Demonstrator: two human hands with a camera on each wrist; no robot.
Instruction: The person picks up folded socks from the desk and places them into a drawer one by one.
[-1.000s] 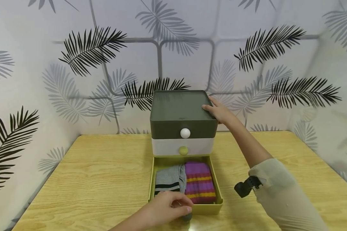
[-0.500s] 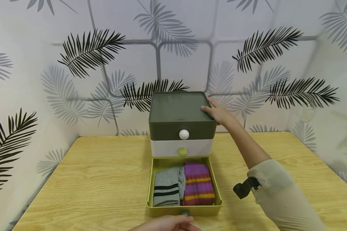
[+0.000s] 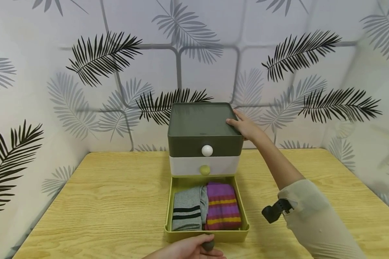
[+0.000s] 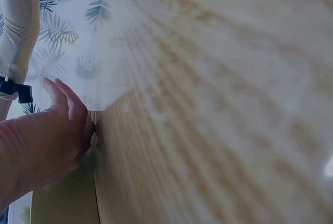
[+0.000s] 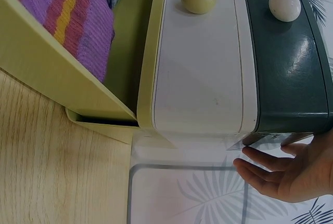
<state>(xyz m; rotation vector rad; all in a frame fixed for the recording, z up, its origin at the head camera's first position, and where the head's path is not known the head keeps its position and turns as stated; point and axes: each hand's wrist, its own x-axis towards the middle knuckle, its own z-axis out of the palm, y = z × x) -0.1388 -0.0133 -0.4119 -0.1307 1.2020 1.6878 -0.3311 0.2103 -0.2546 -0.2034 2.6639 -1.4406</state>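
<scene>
A small drawer unit stacks a dark green drawer (image 3: 205, 146), a white drawer (image 3: 186, 165) and a yellow-green drawer (image 3: 178, 236). The yellow-green bottom drawer is pulled out and holds a folded grey knit garment (image 3: 186, 207) with black stripes beside a purple striped one (image 3: 223, 205). My left hand (image 3: 189, 249) is at its dark round knob (image 3: 208, 246), thumb along the knob, fingers extended below it. My right hand (image 3: 244, 126) rests on the unit's upper right edge, thumb over the top. In the right wrist view, its fingers (image 5: 265, 169) reach along the side, loosely extended.
The unit stands on a light wood-grain table (image 3: 116, 201), near its back edge. Behind it rises a pale backdrop (image 3: 210, 72) with leaf patterns. A dark wrist camera (image 3: 273, 211) sticks out from my right sleeve (image 3: 317, 219).
My left hand has let go of its pinch on the knob, dropped lower and turned palm up, then come back against the knob. The drawer and right hand stay in place.
</scene>
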